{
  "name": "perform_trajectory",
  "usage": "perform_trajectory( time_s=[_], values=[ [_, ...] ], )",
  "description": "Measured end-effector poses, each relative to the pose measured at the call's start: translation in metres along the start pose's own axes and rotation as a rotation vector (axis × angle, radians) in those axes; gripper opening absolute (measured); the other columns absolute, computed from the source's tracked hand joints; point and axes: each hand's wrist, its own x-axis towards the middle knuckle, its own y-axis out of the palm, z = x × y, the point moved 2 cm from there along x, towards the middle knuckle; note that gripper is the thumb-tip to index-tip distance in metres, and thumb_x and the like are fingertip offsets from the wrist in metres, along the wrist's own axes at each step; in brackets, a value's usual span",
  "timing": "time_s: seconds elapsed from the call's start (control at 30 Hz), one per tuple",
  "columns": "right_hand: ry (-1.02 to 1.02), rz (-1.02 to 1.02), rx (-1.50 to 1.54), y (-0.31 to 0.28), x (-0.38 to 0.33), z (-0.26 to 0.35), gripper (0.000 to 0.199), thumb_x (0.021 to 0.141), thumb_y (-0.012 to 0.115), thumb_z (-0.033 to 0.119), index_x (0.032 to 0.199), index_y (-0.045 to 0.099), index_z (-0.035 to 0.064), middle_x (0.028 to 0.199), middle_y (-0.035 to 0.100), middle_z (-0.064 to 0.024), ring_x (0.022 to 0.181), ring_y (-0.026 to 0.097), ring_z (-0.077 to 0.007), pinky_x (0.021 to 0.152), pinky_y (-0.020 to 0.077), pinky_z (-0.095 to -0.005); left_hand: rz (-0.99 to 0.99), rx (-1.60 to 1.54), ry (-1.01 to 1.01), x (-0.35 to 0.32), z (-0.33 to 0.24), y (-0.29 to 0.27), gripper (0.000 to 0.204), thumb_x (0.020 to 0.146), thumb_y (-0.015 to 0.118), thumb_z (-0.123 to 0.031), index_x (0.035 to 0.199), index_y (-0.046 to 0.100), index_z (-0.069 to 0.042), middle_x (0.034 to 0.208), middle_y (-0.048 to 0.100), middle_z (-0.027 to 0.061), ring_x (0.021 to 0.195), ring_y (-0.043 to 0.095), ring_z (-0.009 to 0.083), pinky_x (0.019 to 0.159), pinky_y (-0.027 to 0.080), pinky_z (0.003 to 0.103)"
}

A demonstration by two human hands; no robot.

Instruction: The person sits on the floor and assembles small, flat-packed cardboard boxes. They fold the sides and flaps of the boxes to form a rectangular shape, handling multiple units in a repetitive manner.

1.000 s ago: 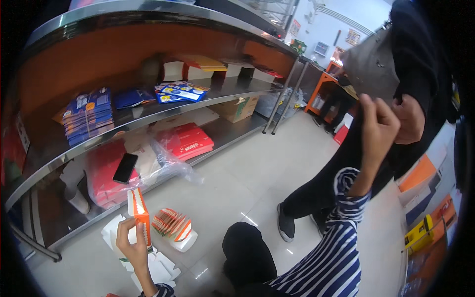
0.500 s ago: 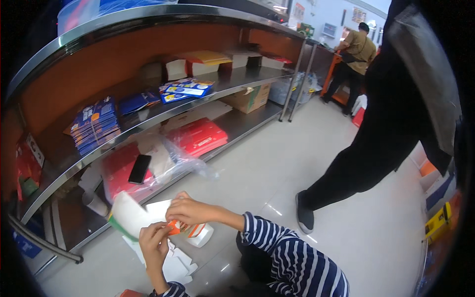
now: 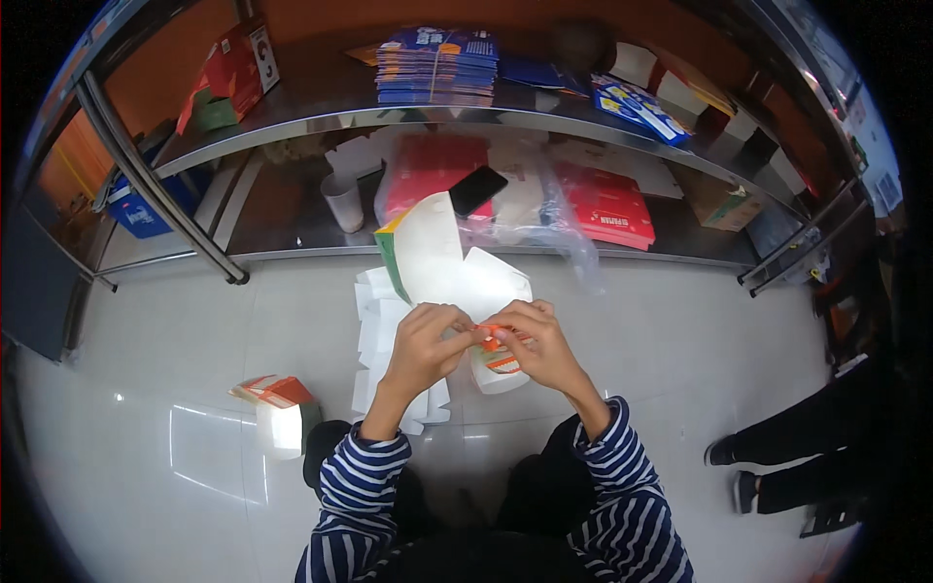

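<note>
Between my hands is a partly folded cardboard food carton (image 3: pixel 432 255). Its inside is white, with green and yellow print along one outer edge and orange print near my fingers. My left hand (image 3: pixel 426 342) pinches a small orange tab at the near side of the carton. From the other side, my right hand (image 3: pixel 535 342) grips the same orange part, thumb and fingers closed. The fingertips of both hands almost meet. Flat white carton blanks (image 3: pixel 374 335) lie on the floor beneath and beside my left hand. Another carton (image 3: pixel 282 429), folded into shape, rests on the floor further left.
A steel shelf unit (image 3: pixel 321 126) spans the far side, carrying banded blue packets (image 3: pixel 437 68) above. Below are red flat cartons (image 3: pixel 607 206), a black phone (image 3: pixel 478 190) and a paper cup (image 3: pixel 342 202). A person's legs (image 3: pixel 807 457) are at the right.
My view has swung left and downward, bringing the shelf square ahead and the folded carton into sight. Both hands stay on the orange part of the carton.
</note>
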Motion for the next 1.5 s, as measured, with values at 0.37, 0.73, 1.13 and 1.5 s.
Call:
perform_trajectory(
  time_s=[0.37,0.73,1.13,1.5],
  values=[
    [0.000,-0.005,0.011,0.004,-0.001,0.004,0.012,0.083,0.055,0.013,0.090,0.064,0.0082,0.079,0.057,-0.0035,0.077,0.053,-0.0186,0.088,0.0260,-0.0343,0.082,-0.197,-0.282,-0.008,0.012,0.007,0.024,0.064,0.070,-0.003,0.086,0.067,-0.011,0.071,0.061,0.0030,0.061,0.059,0.0158,0.056,0.045,0.027],
    [-0.196,-0.061,-0.303,0.001,-0.003,0.019,0.015,0.078,0.061,0.011,0.093,0.062,0.0071,0.100,0.054,-0.0108,0.094,0.050,-0.0214,0.093,0.0259,-0.0410,0.281,-0.775,-0.738,-0.006,0.016,0.004,0.042,0.070,0.072,-0.006,0.109,0.059,-0.004,0.072,0.066,0.0058,0.065,0.058,0.0086,0.066,0.044,0.023],
    [0.397,-0.447,0.616,0.044,-0.013,-0.013,0.044,0.090,0.053,0.018,0.127,0.043,-0.0031,0.097,0.059,-0.0088,0.079,0.055,-0.0105,0.073,0.0455,-0.0248,-0.284,-0.832,-0.890,-0.023,-0.020,0.052,0.024,0.082,0.063,-0.009,0.102,0.062,0.003,0.089,0.063,0.0089,0.086,0.059,0.0143,0.078,0.045,0.026],
    [0.370,-0.491,0.625,0.002,-0.004,-0.019,0.028,0.088,0.056,0.014,0.108,0.055,-0.0055,0.089,0.064,-0.0075,0.075,0.059,-0.0080,0.067,0.0467,-0.0203,-0.268,-0.386,-0.662,0.018,-0.016,-0.035,0.043,0.079,0.065,-0.012,0.119,0.051,-0.003,0.112,0.055,0.0098,0.105,0.050,0.0205,0.087,0.039,0.032]
  ],
)
